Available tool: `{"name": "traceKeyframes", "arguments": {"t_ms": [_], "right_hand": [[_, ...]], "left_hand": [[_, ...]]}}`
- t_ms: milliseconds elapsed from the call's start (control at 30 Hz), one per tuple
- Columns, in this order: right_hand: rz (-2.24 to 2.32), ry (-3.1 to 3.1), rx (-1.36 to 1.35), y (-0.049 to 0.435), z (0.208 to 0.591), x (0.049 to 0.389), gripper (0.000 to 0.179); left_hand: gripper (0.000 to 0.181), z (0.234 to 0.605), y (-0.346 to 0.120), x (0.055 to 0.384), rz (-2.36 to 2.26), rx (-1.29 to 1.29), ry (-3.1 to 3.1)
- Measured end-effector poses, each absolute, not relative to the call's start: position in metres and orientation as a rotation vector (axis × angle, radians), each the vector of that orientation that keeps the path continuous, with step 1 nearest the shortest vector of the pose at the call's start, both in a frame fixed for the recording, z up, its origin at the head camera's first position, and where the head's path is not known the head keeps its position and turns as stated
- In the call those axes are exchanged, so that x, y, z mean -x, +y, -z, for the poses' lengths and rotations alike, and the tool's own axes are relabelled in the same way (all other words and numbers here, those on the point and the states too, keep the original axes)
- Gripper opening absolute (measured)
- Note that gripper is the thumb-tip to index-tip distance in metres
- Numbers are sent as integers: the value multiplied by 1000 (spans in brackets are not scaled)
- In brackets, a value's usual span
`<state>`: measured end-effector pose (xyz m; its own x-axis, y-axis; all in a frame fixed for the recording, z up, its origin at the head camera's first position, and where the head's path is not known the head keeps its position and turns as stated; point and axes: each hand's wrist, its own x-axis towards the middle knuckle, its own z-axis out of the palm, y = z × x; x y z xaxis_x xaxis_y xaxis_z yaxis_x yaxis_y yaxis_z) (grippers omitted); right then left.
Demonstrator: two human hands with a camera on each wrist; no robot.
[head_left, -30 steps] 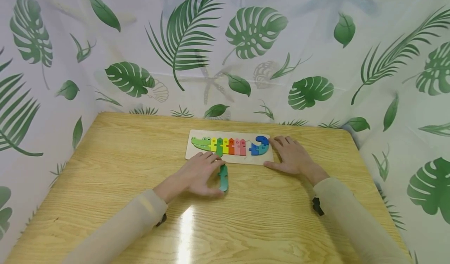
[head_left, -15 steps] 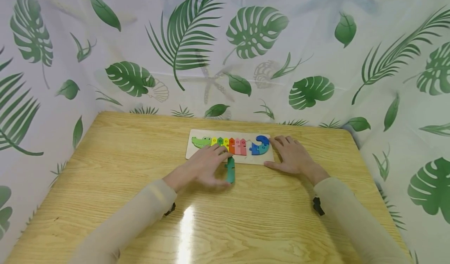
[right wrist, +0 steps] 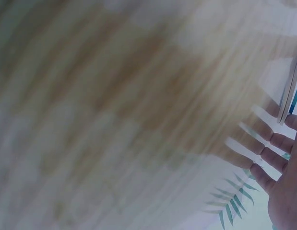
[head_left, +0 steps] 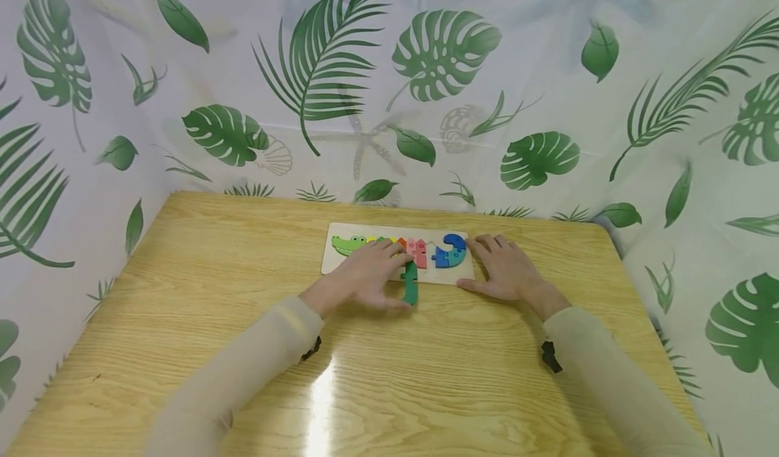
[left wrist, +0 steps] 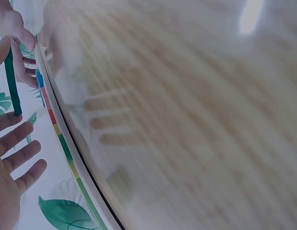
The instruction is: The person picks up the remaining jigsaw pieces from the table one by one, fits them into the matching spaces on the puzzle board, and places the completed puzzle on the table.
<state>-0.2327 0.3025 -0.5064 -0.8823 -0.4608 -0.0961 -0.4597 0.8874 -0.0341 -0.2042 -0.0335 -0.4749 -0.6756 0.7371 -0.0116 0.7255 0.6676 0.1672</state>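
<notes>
My left hand (head_left: 371, 274) pinches a long green puzzle piece (head_left: 411, 284) by its ends between thumb and fingers, over the front edge of the puzzle board (head_left: 450, 280). In the left wrist view this green piece (left wrist: 13, 84) shows edge-on, above the board, with the other fingers spread. The pale wooden board bears a crocodile: green head (head_left: 348, 245), a pink piece (head_left: 420, 254) and a blue curled tail (head_left: 452, 251). My left hand covers part of the middle pieces. Between pink and blue lies a bare slot (head_left: 430, 257). My right hand (head_left: 505, 268) rests at the board's right end, fingers extended.
The board lies near the back of a wood-grain table (head_left: 487, 376). Behind and beside the table hangs a white cloth (head_left: 243, 51) printed with green leaves. Light glares off the tabletop near the front.
My left hand has moved right and toward the back with the green piece, from in front of the yellow pieces to the pink ones. My right hand and the board have stayed put.
</notes>
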Motion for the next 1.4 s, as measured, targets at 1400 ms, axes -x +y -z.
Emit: {"name": "traceKeyframes", "arguments": {"t_ms": [1400], "right_hand": [[12,2958,733,303,507,233,105]], "left_hand": [[95,481,8,242,-80,-1134,2804]]}}
